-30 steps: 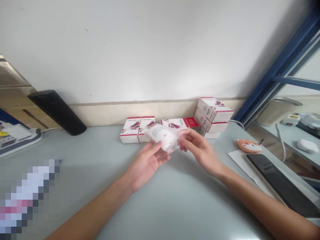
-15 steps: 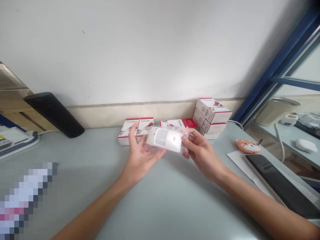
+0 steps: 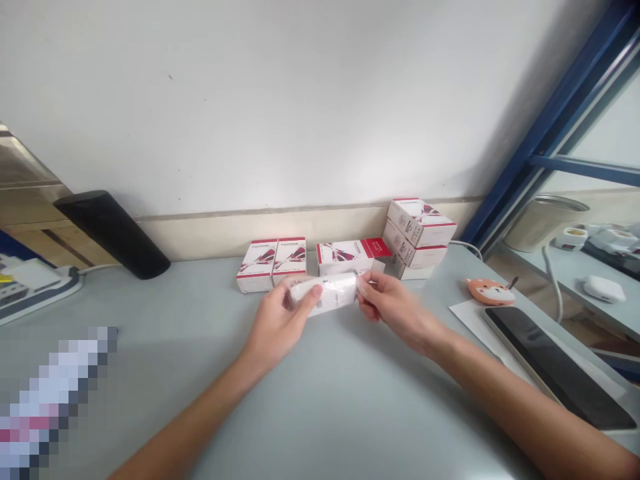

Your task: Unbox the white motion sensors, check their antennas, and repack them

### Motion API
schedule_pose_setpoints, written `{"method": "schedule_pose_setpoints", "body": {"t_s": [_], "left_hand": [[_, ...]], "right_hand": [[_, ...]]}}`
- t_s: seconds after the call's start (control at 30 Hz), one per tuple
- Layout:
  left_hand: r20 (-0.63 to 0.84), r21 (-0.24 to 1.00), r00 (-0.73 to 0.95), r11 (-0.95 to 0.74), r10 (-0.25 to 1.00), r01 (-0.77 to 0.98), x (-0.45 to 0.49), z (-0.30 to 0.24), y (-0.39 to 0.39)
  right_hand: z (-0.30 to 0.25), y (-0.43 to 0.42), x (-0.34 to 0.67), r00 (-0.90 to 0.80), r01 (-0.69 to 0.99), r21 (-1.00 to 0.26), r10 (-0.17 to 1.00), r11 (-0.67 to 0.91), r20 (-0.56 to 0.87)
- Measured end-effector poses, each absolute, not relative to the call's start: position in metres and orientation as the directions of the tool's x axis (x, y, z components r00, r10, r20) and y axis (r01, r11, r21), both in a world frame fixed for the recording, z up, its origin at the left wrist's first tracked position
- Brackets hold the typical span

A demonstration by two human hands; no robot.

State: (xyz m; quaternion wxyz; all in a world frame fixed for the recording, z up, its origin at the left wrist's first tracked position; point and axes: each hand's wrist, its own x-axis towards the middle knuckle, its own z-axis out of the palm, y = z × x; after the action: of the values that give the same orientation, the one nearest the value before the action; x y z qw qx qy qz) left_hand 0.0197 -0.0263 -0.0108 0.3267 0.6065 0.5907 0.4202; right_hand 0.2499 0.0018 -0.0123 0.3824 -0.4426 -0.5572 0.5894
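Note:
A small white plastic device (image 3: 331, 294) wrapped in a clear bag is held just above the grey table (image 3: 320, 400), between both hands. My left hand (image 3: 277, 320) wraps its fingers round the device's left end. My right hand (image 3: 393, 308) pinches the right end with its fingertips. Just behind the hands, red-and-white boxes (image 3: 273, 263) lie along the wall, with one more flat box (image 3: 350, 255) and a stack of boxes (image 3: 417, 237) to the right.
A black cylinder (image 3: 113, 233) leans at the back left near a white and blue device (image 3: 35, 287). At right lie an orange fox-shaped item (image 3: 491, 291), a tablet (image 3: 555, 363) on paper, and a blue metal frame (image 3: 545, 127).
The white device has turned from face-up to edge-on and come lower toward the table. My left hand, open under it before, has closed round its left end.

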Motion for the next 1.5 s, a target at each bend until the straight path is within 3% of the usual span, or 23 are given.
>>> {"method": "schedule_pose_setpoints", "body": {"t_s": [0.17, 0.37, 0.5, 0.63, 0.73, 0.87, 0.97, 1.1, 1.2, 1.27, 1.37, 1.5], "left_hand": [[-0.263, 0.879, 0.000, 0.240, 0.965, 0.411, 0.017, 0.006, -0.025], [-0.516, 0.856, 0.299, 0.497, 0.803, 0.143, 0.008, 0.015, -0.028], [-0.408, 0.859, 0.431, 0.498, 0.805, -0.117, 0.008, 0.014, -0.033], [-0.163, 0.910, 0.578, 0.348, 0.800, -0.226, 0.016, 0.019, -0.044], [-0.147, 0.943, 0.408, 0.253, 0.901, -0.217, 0.026, 0.018, -0.048], [-0.246, 0.962, 0.109, 0.256, 0.963, -0.092, 0.035, 0.003, -0.042], [-0.332, 0.941, -0.010, 0.331, 0.943, -0.067, 0.037, -0.007, -0.038], [-0.392, 0.911, -0.027, 0.384, 0.919, -0.149, 0.033, -0.008, -0.034], [-0.423, 0.888, 0.060, 0.427, 0.904, -0.169, 0.027, -0.004, -0.030], [-0.418, 0.894, 0.073, 0.425, 0.905, -0.144, 0.023, 0.000, -0.027], [-0.381, 0.921, 0.056, 0.384, 0.923, -0.062, 0.018, 0.007, -0.023], [-0.261, 0.959, 0.121, 0.243, 0.958, 0.146, 0.019, 0.019, -0.019]], "right_hand": [[-0.014, 0.003, 0.250, -0.331, 0.212, -0.976, 0.937, -0.044, -0.114], [-0.022, 0.007, 0.249, -0.326, 0.303, -0.952, 0.944, 0.048, -0.056], [-0.021, 0.006, 0.247, -0.258, 0.199, -0.972, 0.963, 0.126, 0.071], [-0.014, 0.002, 0.246, -0.319, 0.067, -0.997, 0.947, -0.026, -0.046], [-0.010, -0.002, 0.243, -0.334, -0.067, -0.989, 0.937, -0.132, -0.103], [-0.017, -0.009, 0.235, -0.111, -0.158, -0.983, 0.991, -0.090, -0.072], [-0.028, -0.014, 0.228, -0.064, -0.120, -0.992, 0.997, 0.032, 0.040], [-0.030, -0.017, 0.228, -0.153, 0.093, -0.925, 0.923, 0.369, 0.353], [-0.021, -0.018, 0.234, -0.344, 0.239, -0.669, 0.706, 0.703, 0.619], [-0.014, -0.020, 0.235, -0.396, 0.300, -0.489, 0.573, 0.819, 0.717], [-0.007, -0.024, 0.234, -0.430, 0.381, -0.369, 0.516, 0.848, 0.741], [-0.006, -0.025, 0.233, -0.483, 0.369, -0.489, 0.613, 0.790, 0.626]]}}
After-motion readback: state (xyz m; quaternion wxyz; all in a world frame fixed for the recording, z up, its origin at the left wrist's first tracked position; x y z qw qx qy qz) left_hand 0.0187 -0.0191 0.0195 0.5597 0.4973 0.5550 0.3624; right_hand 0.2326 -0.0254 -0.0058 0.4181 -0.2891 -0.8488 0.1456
